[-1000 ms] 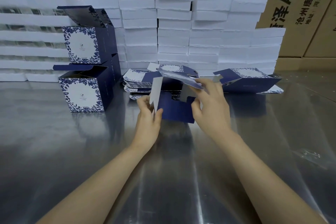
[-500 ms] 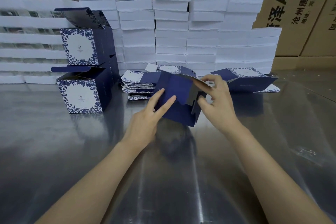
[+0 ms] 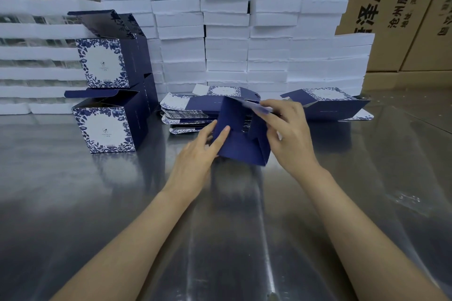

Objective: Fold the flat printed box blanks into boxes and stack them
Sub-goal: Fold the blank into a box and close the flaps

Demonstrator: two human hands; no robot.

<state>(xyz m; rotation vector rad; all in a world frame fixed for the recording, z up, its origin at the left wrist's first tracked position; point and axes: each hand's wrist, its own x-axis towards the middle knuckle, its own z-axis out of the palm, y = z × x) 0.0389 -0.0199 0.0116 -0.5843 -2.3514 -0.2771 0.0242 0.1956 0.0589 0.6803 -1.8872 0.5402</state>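
A half-folded navy box stands on the metal table in front of me, its bottom flaps facing me. My left hand presses straight fingers flat against the left flap. My right hand curls round the box's right side, thumb on a folded-in flap and fingers over the top edge. Behind lies a pile of flat printed blanks. Two folded boxes with blue floral fronts are stacked at the left, the lower box and the upper box, both with lids open.
Another partly opened navy blank lies at the right. White foam slabs are stacked along the back, with brown cartons behind them. The shiny metal table stretches toward me.
The white-backed flap that stood up a second ago has been folded in. My left hand went from pinching it to pressing flat on the navy flap. The right hand stayed on the right side.
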